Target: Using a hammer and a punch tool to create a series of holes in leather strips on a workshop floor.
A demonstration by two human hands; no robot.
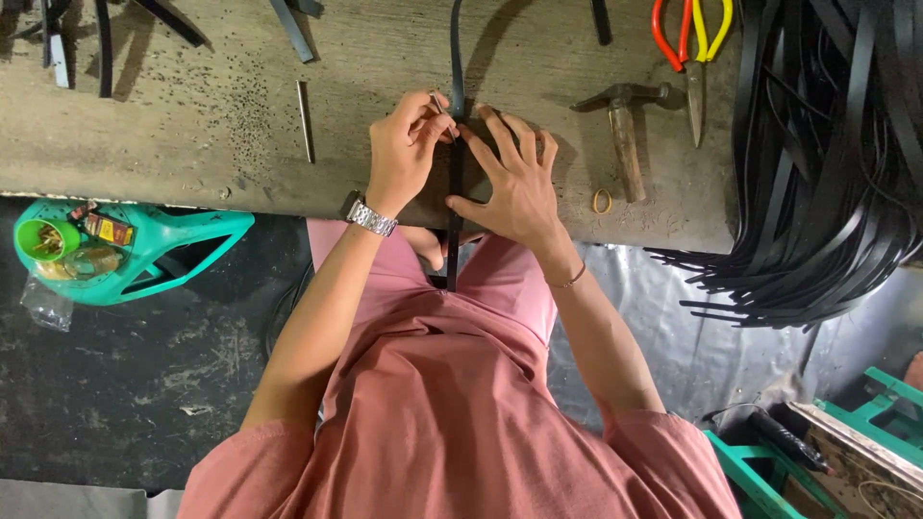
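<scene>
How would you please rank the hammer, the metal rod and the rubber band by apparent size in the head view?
1. Wooden-handled hammer, largest.
2. Thin grey metal rod, slimmer and a little shorter.
3. Small yellowish rubber band, smallest.

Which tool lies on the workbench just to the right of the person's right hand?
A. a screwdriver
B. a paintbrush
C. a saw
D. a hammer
D: a hammer with a wooden handle lies on the workbench beside the right hand, which presses flat on the black strap; the pliers with red and yellow handles lie farther away.
</scene>
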